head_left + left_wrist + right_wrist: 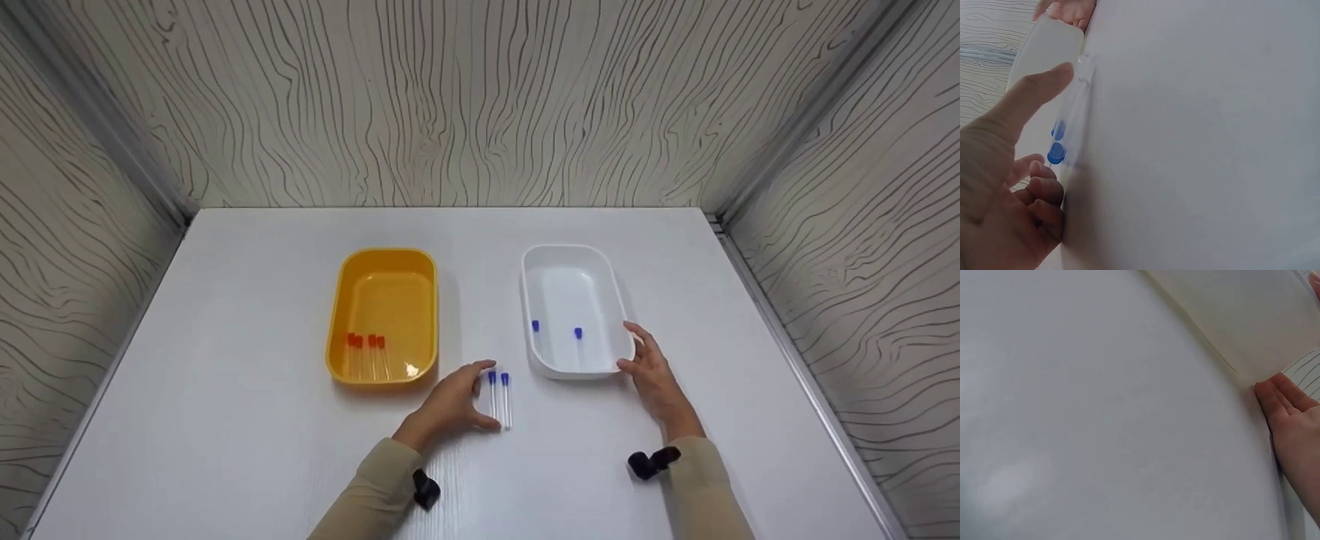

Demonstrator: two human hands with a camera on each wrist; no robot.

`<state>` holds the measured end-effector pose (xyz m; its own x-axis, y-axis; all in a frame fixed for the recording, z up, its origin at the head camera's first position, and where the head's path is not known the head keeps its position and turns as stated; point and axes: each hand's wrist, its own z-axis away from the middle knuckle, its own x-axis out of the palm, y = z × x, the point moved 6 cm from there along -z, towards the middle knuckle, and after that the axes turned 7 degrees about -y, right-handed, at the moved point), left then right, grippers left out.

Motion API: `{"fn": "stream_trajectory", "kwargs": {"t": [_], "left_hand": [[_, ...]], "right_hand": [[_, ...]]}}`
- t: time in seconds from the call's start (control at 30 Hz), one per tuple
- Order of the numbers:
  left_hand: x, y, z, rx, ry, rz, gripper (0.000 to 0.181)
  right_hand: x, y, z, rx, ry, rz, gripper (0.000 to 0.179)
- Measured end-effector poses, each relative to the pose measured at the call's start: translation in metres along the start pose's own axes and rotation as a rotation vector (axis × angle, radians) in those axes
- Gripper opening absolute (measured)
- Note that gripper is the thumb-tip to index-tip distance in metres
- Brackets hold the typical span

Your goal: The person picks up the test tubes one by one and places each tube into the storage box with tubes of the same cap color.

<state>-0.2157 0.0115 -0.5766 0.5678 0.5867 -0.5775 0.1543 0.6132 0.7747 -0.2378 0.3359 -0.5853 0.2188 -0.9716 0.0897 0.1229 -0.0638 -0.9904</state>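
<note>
Two forward-pointing tubes [505, 399] lie just right of the spread left hand [454, 401], while the right hand [654, 379] grips the white tray [571, 300].

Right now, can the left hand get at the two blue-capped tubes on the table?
Probably yes: the left hand is right beside the two blue-capped tubes, lying loose on the table, with nothing visible blocking the way. Whether it's touching one, I can't tell.
</note>
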Motion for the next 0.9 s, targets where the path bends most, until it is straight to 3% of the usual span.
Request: {"fn": "stream_trajectory", "kwargs": {"t": [0.23,0.5,0.9], "left_hand": [[0.0022,0.0000,0.0007,-0.033,-0.023,-0.047,0.102],[0.0008,0.0025,0.0028,0.008,0.000,-0.105,0.096],[0.0018,0.0026,0.0036,0.000,-0.002,-0.109,0.094]], "right_hand": [[0.0030,0.0011,0.0011,0.030,0.006,0.038,0.075],[0.0030,0.0021,0.0010,0.028,0.020,0.013,0.075],[0.0020,0.0017,-0.0005,0.027,0.014,0.016,0.073]]}}
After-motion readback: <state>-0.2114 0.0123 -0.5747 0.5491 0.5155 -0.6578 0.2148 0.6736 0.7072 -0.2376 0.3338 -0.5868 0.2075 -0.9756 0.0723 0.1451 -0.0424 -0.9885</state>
